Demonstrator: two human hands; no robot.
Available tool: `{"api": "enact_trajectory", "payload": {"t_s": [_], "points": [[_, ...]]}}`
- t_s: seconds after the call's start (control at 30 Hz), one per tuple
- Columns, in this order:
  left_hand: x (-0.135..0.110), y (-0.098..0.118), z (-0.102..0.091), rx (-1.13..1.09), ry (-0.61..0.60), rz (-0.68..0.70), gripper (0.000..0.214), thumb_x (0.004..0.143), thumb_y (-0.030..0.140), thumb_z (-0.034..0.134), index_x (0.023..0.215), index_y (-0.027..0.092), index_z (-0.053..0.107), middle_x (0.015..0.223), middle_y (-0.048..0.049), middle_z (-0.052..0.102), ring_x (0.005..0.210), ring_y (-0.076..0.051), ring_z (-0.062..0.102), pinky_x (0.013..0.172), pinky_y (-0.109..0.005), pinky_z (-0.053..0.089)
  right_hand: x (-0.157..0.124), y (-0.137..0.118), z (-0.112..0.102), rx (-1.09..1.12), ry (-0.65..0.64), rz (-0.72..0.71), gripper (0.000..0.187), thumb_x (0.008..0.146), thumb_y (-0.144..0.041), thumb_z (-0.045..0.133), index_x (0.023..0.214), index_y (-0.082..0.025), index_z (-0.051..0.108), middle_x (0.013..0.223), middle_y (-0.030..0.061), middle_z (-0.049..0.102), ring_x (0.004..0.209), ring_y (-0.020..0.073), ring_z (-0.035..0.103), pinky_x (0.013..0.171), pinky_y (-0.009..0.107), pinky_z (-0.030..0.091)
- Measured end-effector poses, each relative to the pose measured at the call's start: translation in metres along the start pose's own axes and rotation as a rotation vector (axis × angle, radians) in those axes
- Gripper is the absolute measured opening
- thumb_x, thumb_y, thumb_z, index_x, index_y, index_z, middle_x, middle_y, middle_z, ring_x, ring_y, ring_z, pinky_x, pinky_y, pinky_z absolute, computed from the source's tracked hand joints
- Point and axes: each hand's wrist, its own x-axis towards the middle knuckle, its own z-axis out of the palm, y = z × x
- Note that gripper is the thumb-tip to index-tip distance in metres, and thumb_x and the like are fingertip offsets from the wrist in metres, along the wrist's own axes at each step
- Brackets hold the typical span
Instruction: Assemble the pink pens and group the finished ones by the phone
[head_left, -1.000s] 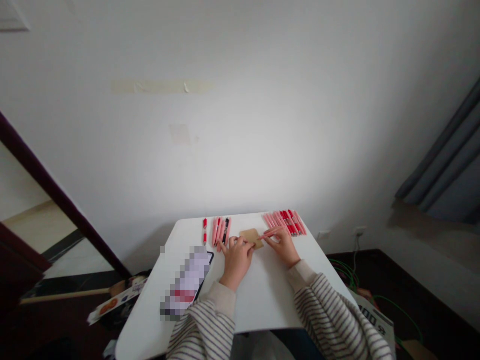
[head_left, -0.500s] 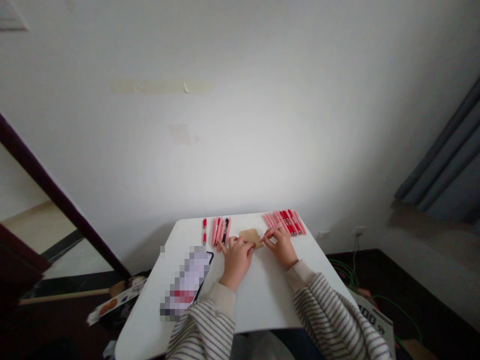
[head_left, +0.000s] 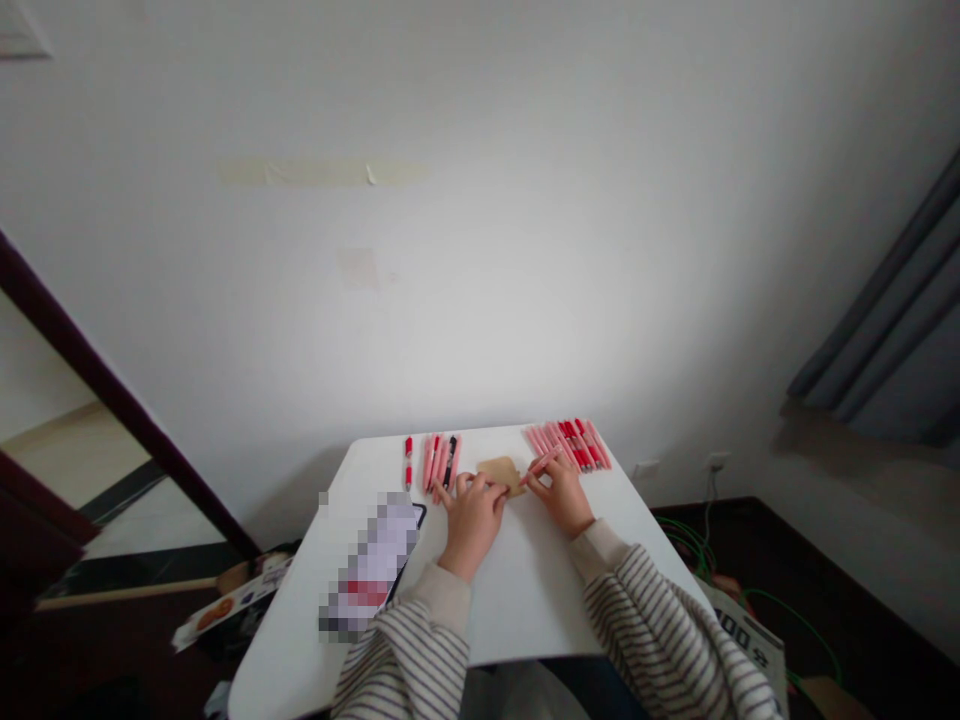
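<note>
A small brown paper pouch (head_left: 500, 471) lies on the white table (head_left: 517, 590) between my hands. My left hand (head_left: 472, 520) rests on its left edge with fingers curled, pinning it. My right hand (head_left: 561, 492) pinches a pink pen (head_left: 541, 465) whose tip points at the pouch's right side. A row of pink and red pens (head_left: 571, 443) lies just beyond my right hand. Another small group of pink, red and black pens (head_left: 438, 462) lies beyond my left hand.
A phone (head_left: 371, 565), blurred out, lies on the table's left part. The white wall stands right behind the table. Green cables (head_left: 694, 548) and a printed bag (head_left: 742, 630) lie on the dark floor at the right, a grey curtain (head_left: 885, 340) beyond.
My right hand with the pink pen has shifted slightly left, closer to the pouch. The left hand has stayed in place.
</note>
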Motion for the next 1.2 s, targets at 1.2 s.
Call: {"api": "enact_trajectory", "payload": {"t_s": [1.2], "points": [[0.014, -0.013, 0.019, 0.116, 0.054, -0.082, 0.038, 0.092, 0.04, 0.038, 0.126, 0.038, 0.055, 0.137, -0.0017, 0.056, 0.137, -0.035, 0.031, 0.102, -0.081, -0.006, 0.006, -0.001, -0.002, 0.851, 0.204, 0.454, 0.03, 0.071, -0.049, 0.067, 0.076, -0.02, 0.069, 0.087, 0.005, 0.066, 0.086, 0.0201, 0.058, 0.08, 0.034, 0.047]]}}
